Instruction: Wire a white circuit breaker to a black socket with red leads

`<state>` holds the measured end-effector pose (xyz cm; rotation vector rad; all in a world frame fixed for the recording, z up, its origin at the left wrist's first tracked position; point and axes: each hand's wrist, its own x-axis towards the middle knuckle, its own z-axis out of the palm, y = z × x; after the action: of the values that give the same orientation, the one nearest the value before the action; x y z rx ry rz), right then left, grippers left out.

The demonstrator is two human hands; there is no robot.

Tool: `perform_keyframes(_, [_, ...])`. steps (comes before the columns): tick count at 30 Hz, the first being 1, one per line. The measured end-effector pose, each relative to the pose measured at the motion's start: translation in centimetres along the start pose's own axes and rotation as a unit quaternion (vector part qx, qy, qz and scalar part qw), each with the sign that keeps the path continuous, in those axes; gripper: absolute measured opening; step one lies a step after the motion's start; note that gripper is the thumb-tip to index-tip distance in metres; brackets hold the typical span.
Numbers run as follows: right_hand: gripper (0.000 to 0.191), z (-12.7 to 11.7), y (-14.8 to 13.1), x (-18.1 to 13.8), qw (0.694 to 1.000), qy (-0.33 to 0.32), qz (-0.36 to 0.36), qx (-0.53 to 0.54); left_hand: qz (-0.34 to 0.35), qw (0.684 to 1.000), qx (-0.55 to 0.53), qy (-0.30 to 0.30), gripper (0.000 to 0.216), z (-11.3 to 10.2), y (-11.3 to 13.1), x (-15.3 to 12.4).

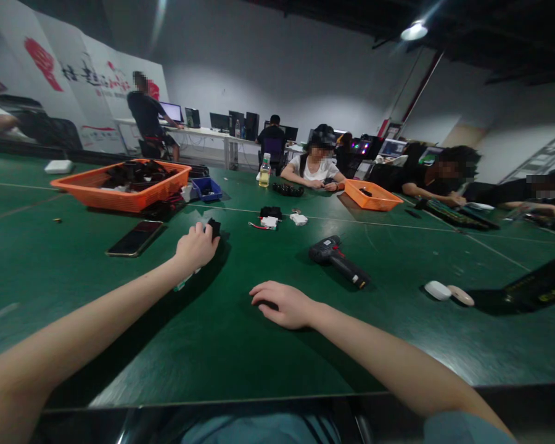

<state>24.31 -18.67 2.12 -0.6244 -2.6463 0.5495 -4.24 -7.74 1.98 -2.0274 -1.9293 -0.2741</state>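
Observation:
My left hand (pixel 198 245) is closed around a small black block-like part (pixel 215 227), just above the green table (pixel 240 357). Its fingers hide much of that part, so its kind is unclear. A bit of something green and white (pixel 185 282) shows under the wrist. Palm down on the table, my right hand (pixel 280 303) holds nothing; its fingers are loosely curved, with the thumb apart. Beyond it lies a black cordless screwdriver (pixel 337 260). White parts (pixel 269 222) with a red wire and a black piece sit farther off, beside another white part (pixel 298 219).
Left stand an orange basket (pixel 120 198) of black parts, a blue bin (pixel 206 190) and a phone (pixel 136 239). A bottle (pixel 264 171) and second orange basket (pixel 370 196) stand farther back. Right are a white case (pixel 437 290) and black bottle-like object (pixel 541 283). Several people sit around.

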Motion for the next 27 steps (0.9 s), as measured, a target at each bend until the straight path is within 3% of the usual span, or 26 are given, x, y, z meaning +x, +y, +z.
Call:
perform_keyframes(7, [0.022, -0.1, -0.1, 0.2, 1.000, 0.001, 0.008, 0.006, 0.005, 1.000, 0.000, -0.008, 0.043, 0.8, 1.0, 2.0])
perform_keyframes(14, [0.021, 0.1, -0.3, 0.8, 1.000, -0.003, 0.007, 0.002, -0.014, 1.000, -0.015, 0.004, 0.045, 2.1, 0.9, 2.1])
perform_keyframes(20, [0.021, -1.7, 2.4, 4.6, 0.988, -0.049, -0.025, -0.144, -0.022, 0.999, -0.027, 0.006, 0.046, 2.6, 0.6, 2.2])
perform_keyframes(24, [0.027, -3.0, 6.9, 10.0, 0.961, -0.016, 0.060, -0.269, -0.023, 0.999, -0.023, 0.014, 0.045, 2.8, 0.6, 2.2])
perform_keyframes(27, [0.032, -3.3, 10.2, 13.8, 0.927, 0.005, 0.219, -0.303, -0.027, 0.999, -0.019, 0.023, 0.045, 2.9, 0.7, 2.2])
